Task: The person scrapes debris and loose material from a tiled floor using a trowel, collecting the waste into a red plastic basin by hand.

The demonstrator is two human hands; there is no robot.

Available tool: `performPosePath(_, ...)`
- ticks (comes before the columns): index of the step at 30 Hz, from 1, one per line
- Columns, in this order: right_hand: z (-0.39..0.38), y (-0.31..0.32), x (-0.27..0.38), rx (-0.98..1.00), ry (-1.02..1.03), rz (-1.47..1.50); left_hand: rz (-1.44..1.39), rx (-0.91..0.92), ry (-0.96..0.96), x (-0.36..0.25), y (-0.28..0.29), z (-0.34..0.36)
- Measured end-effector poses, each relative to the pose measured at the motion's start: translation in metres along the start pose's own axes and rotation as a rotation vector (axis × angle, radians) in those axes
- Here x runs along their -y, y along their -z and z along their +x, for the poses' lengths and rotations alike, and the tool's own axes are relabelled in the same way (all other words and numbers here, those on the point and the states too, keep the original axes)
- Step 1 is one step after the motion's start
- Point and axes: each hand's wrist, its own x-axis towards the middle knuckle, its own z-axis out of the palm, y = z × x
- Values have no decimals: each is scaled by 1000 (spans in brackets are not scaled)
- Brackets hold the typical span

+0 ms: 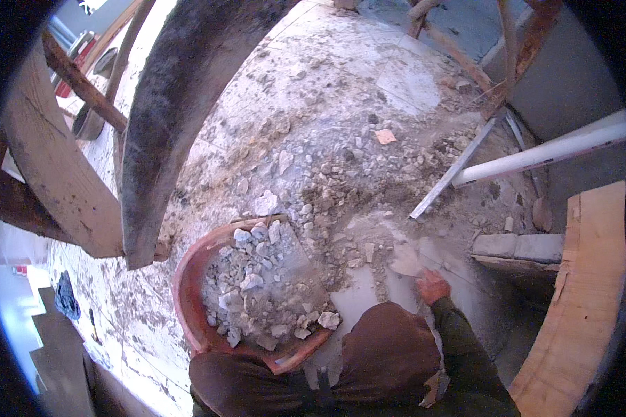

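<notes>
One right hand (pixel 432 285) beside rubble-filled red basin (pixel 188 292)

Red-brown shallow pan (pixel 188 292), tilted on dusty floor. Heaped with grey rubble (pixel 264 285). Flat pale fragment (pixel 405 260) lies just right.

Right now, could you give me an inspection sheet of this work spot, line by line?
Surface: tiled floor, dusty, strewn with broken rubble.
Job's things: red basin tilted on the floor, filled with grey rubble chunks.
Clutter: metal strip, white pipe, grey blocks, orange scrap.
Hands: right hand down on the floor dust beside a flat slab piece; left hand not in view.
Cables: nothing seen.
Surroundings: wooden planks, a wooden board at right, grey wall.
</notes>
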Motion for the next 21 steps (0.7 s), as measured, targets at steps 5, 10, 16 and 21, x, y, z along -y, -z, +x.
performPosePath(5, 42, -27, -40, -20, -61, 90, -10, 5, -3, 3, 0, -1)
performPosePath(10, 152, -7, 29, -53, 259, 37, -33, -14, -13, 5, -1, -7)
performPosePath(16, 171, 24, 134, -78, 560, -108, -59, -38, -13, 7, 3, -9)
performPosePath(21, 100, 45, 194, -343, 768, -200, -75, -64, -8, 14, 3, -8)
